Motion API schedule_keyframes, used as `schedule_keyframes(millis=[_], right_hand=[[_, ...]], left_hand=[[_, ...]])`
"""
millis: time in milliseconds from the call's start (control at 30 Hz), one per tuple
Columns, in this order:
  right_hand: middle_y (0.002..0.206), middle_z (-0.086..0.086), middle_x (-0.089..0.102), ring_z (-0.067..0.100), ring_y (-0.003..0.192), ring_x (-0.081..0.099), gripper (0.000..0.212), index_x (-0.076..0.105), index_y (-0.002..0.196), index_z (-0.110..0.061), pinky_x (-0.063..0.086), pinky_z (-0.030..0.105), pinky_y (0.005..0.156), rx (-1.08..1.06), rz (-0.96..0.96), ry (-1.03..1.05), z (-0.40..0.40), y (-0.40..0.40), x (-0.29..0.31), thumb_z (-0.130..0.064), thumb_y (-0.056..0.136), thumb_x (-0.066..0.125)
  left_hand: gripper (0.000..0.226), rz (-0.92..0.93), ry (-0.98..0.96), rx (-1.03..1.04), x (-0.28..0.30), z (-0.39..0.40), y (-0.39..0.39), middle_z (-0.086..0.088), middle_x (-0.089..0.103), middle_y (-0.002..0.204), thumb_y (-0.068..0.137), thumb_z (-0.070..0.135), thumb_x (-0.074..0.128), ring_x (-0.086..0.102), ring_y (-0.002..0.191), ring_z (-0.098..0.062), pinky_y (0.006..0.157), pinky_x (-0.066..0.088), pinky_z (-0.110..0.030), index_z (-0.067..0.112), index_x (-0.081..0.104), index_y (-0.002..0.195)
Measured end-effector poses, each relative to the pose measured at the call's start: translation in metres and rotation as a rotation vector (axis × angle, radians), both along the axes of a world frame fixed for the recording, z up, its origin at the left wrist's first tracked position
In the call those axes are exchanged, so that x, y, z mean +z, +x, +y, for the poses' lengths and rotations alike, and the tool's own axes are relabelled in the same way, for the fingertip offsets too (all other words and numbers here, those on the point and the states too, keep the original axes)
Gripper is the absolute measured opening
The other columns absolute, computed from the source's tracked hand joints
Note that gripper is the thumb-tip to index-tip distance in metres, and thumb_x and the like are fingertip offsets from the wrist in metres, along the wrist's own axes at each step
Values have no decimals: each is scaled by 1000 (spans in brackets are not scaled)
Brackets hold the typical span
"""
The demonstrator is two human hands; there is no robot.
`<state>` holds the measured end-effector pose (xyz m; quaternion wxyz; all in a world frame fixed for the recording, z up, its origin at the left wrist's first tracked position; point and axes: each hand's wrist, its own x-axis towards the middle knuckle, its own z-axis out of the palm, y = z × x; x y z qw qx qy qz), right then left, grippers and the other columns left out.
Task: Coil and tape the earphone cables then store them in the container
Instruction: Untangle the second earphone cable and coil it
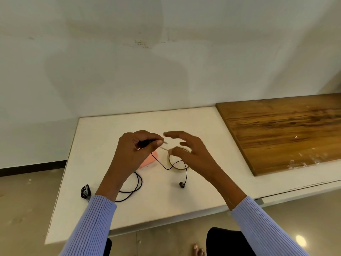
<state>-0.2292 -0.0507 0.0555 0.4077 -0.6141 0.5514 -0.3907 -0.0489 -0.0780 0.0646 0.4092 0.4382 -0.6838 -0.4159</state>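
Left hand [134,148] pinches the black earphone cable [162,166] above the white table [203,126], largely hiding the pink container [147,162]. Right hand [191,150], fingers relaxed and spread, covers part of the tape roll [178,163]; the earbud [182,184] lies nearer the front edge.

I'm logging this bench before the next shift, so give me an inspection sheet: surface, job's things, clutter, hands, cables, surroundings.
Surface: white table against a wall; wooden board lies on its right part.
Job's things: tape roll flat on the table; pink container partly hidden behind the left hand; coiled earphone bundle near the left edge.
Clutter: small clear scraps on the board.
Hands: left hand pinches the black earphone cable; right hand open above the tape roll, nothing clearly gripped.
Cables: loose cable trails across the table; one earbud lies free.
Surroundings: plain wall, tiled floor.
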Motion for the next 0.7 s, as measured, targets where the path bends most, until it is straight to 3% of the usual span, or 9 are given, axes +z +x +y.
schedule_keyframes(millis=[67,133,233,300,400,500,600,700], right_hand=[[109,-6,68,1,106,59,23,66,111,-17,40,15,96,103,-135,124,2,6,4,-24,94,51],[95,-5,71,3,99,62,35,68,102,-13,41,13,94,119,-137,174,2,10,2,-33,97,41],[83,-12,67,6,87,65,32,69,95,-11,46,32,96,108,-120,233,-1,10,-4,-33,95,47],[86,-7,69,10,89,65,26,70,94,-16,46,35,98,116,-130,256,-3,6,-5,-34,92,52],[103,-1,70,9,103,62,28,68,104,-16,45,31,100,156,-154,294,-5,4,-6,-36,91,53],[105,5,69,15,106,64,33,61,117,-6,47,26,98,232,-384,374,-6,6,-4,-27,97,44],[87,6,63,19,91,66,35,61,115,-2,46,34,98,193,-505,496,-7,8,-4,-27,98,42],[87,4,61,12,77,62,32,64,112,1,50,29,89,120,-473,541,-8,6,-7,-23,94,52]], left_hand=[[8,-47,-22,-18,0,-1,-2,-3,73,80,81,8,70,66,78,-11,70,45,-14,12,76,86],[10,-79,-40,-33,-2,-1,0,-2,72,78,81,8,70,66,76,-14,69,49,-23,15,76,85],[9,-64,-15,-79,-5,-2,4,0,73,80,81,19,70,67,80,-22,76,52,-49,20,77,88],[13,-38,0,-103,-5,-1,7,-2,73,82,79,29,68,66,82,-30,77,50,-57,23,77,87],[13,-56,23,-98,-6,-2,10,-2,74,83,79,25,71,67,83,-28,79,50,-56,20,76,89],[12,-65,33,-76,-8,-2,11,-1,74,81,79,13,72,68,81,-22,79,52,-51,17,76,90],[10,-53,29,-70,-6,-1,11,-1,73,81,80,12,72,67,80,-23,79,51,-48,16,76,88],[13,-30,42,-76,-5,-1,13,-3,73,80,81,8,70,65,80,-27,77,49,-45,18,76,86]])
